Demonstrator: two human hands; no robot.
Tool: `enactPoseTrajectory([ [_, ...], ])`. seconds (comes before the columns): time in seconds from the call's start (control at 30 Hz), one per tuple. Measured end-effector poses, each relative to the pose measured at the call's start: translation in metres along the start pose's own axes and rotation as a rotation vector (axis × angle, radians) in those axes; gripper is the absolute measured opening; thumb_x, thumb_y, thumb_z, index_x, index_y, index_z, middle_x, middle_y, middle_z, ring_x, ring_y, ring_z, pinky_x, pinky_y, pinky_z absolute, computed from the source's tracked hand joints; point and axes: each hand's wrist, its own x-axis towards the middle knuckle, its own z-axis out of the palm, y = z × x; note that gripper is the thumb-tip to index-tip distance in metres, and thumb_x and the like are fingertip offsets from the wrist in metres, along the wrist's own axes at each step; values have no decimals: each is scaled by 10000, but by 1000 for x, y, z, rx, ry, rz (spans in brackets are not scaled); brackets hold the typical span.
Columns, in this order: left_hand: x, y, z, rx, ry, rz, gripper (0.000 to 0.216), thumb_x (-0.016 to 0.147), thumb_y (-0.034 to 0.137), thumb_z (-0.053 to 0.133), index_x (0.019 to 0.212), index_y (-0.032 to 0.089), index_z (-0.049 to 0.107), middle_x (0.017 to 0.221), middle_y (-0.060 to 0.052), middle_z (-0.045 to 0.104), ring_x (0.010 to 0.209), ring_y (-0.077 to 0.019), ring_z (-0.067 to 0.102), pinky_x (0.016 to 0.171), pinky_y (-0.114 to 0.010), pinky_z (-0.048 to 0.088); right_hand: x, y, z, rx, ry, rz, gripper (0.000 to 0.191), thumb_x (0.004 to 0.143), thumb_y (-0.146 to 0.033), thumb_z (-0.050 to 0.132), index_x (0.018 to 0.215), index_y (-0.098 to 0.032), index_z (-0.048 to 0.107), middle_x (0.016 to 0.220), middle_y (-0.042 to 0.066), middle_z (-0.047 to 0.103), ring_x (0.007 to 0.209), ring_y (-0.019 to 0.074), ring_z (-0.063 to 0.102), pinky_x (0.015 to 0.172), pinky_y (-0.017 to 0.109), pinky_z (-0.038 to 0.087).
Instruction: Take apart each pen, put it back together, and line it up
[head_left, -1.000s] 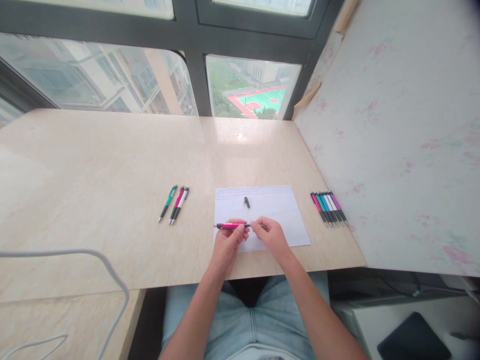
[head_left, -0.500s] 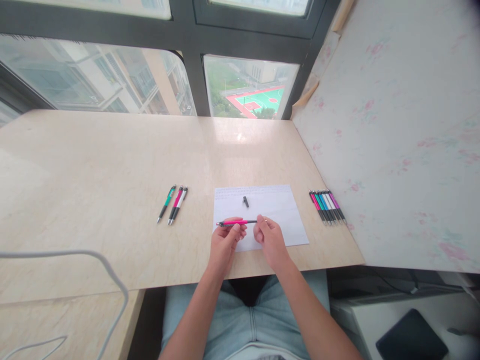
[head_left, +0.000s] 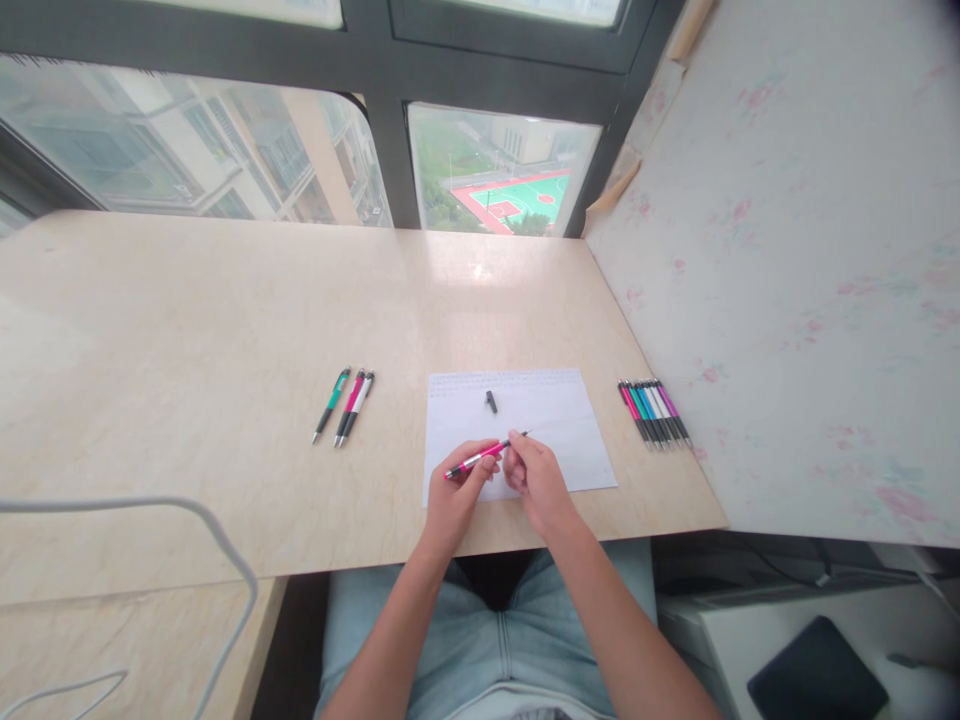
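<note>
A pink pen with a dark front part is held between both hands, tilted with its thin tip up to the right. My left hand is closed round the pink barrel. With thumb and fingers my right hand pinches the dark end near the tip. Beneath them lies a white sheet of paper with lines of writing along its top. A small black piece, resembling a pen cap or grip, rests on the sheet just beyond my hands.
Left of the paper lie a green pen, a pink pen and a white pen. A row of several coloured pens sits at the right, by the wall. A grey cable loops over the table's left front.
The pen has turned from nearly level to slanted, its left end now lower and its tip higher. My right fingers have shifted slightly along it. The black piece has stayed put.
</note>
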Motion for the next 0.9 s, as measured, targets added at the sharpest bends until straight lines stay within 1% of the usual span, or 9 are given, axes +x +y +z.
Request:
enactPoseTrajectory([
  [0.07,-1,4,2,37,-21,52,224,842,333,708,1003,191,773,863,-82,730,770,-193,642,743,-310,499,0,1,-2,-19,15,11,543,787,-591,665,494,-207,418,409,-93,267,408,63,212,433,243,141],
  [0.17,-4,8,4,62,-53,115,199,825,317,726,981,210,788,872,-90,729,788,-205,641,730,-308,490,-1,1,-6,-55,7,26,574,790,-627,650,492,-216,381,413,-97,237,413,65,193,437,246,136],
  [0.3,-7,6,4,76,-73,170,202,853,329,692,993,216,784,825,-82,715,726,-193,622,684,-309,485,-3,2,-9,-61,-30,-1,565,803,-618,647,505,-211,393,429,-89,268,428,68,219,444,242,169],
  [0.37,-7,4,3,47,-54,172,207,857,346,687,979,209,783,810,-78,711,704,-187,615,671,-309,484,-4,3,-5,-47,-15,-33,567,811,-621,638,505,-209,398,441,-74,314,435,75,280,447,239,208],
  [0.47,-6,2,2,-37,10,135,233,844,378,700,957,190,781,807,-78,718,690,-182,613,646,-303,484,-6,6,4,-9,-23,-74,566,817,-627,627,507,-208,405,498,-27,446,492,105,421,482,246,313],
  [0.57,-3,-1,1,-115,41,79,261,840,396,706,918,158,776,769,-73,716,651,-163,599,618,-288,477,-6,8,13,-20,-40,-116,564,842,-632,590,511,-214,405,529,-9,490,517,120,447,529,268,376],
  [0.67,1,-4,0,-251,96,1,316,834,447,703,849,137,763,715,-69,703,626,-147,598,604,-270,466,-4,9,17,-177,11,-211,551,863,-630,561,530,-211,429,528,-28,446,506,110,386,523,268,343],
  [0.77,4,-4,1,-405,162,-88,354,790,480,739,818,128,752,671,-58,683,602,-127,587,593,-247,456,-2,10,19,-333,42,-298,537,882,-611,542,541,-206,449,534,-36,424,517,108,366,530,268,327],
  [0.9,6,0,3,-523,176,-144,337,756,448,781,822,118,749,687,-50,676,604,-100,574,597,-225,451,2,9,17,-344,6,-308,457,884,-546,571,589,-205,498,533,-45,419,519,108,378,526,260,332],
])
